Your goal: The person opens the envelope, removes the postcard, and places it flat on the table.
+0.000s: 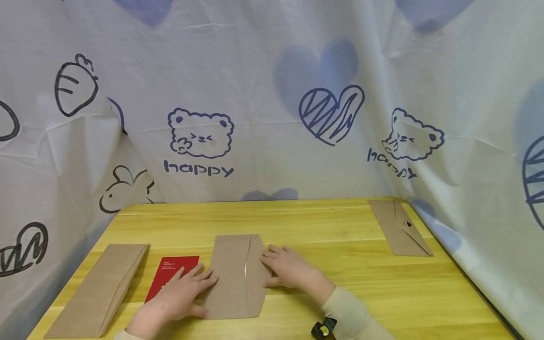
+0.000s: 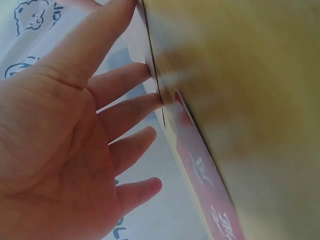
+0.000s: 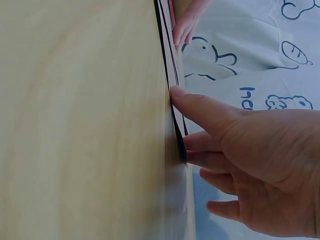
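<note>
A brown kraft-paper envelope lies flat on the wooden table, its pointed flap along the right side. My left hand touches the envelope's left edge with spread fingers. At the opposite edge, by the flap, the fingertips and thumb of my right hand rest against the paper. In the right wrist view the envelope shows edge-on, with thin dark gaps between its layers. A red card with pale print lies left of the envelope, partly hidden under my left hand.
Another brown envelope lies at the table's left side, its flap side raised a little. A third envelope, bearing a small dark mark, lies at the far right. Behind the yellow wooden table hangs a white cloth with drawings.
</note>
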A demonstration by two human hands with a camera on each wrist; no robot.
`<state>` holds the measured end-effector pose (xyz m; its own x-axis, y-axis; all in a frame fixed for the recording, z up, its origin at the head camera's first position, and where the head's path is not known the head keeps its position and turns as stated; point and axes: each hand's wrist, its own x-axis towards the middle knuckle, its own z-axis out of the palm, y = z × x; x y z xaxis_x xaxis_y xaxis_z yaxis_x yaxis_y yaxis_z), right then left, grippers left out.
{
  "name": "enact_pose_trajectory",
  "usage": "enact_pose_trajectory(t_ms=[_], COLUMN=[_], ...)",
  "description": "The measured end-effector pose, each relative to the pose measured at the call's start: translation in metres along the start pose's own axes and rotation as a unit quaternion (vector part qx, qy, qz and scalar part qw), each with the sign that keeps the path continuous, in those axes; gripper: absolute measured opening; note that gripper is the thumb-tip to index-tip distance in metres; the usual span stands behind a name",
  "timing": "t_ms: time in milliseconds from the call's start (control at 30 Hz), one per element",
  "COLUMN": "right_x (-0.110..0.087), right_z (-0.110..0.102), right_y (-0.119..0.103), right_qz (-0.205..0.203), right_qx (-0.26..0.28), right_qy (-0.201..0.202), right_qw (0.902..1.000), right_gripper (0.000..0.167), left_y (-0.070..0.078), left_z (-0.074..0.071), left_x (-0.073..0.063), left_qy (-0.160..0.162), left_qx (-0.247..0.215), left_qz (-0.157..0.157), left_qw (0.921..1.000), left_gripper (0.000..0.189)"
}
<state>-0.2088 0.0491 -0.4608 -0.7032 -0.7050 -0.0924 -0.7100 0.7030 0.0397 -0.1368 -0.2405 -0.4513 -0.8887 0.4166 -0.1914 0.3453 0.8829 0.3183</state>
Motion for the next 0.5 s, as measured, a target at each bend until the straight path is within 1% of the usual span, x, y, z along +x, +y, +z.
enact_pose_trajectory(t_ms=[167,267,333,500], right_x=[-0.001,-0.001,-0.001,0.000], right_z=[0.004,0.004,0.003,0.001], right_y=[0.003,0.003,0.003,0.004], right_qz=[0.004,0.008,0.010,0.013], right_qx=[0.004,0.008,0.013,0.027], right_qy=[-0.015,-0.024,-0.029,-0.038], right_qw=[0.9999,0.9996,0.9995,0.9988], right_gripper=[0.074,0.077,0.077,0.078], left_y=[0.002,0.006,0.010,0.021], left_z=[0.000,-0.001,-0.002,-0.005], left_x=[-0.001,-0.001,0.000,0.009], left_qy=[0.008,0.018,0.026,0.041], left_qx=[0.019,0.050,0.081,0.154], left_qz=[0.011,0.032,0.057,0.121], left_qw=[0.9997,0.9981,0.9947,0.9798], left_gripper=[0.081,0.076,0.072,0.063])
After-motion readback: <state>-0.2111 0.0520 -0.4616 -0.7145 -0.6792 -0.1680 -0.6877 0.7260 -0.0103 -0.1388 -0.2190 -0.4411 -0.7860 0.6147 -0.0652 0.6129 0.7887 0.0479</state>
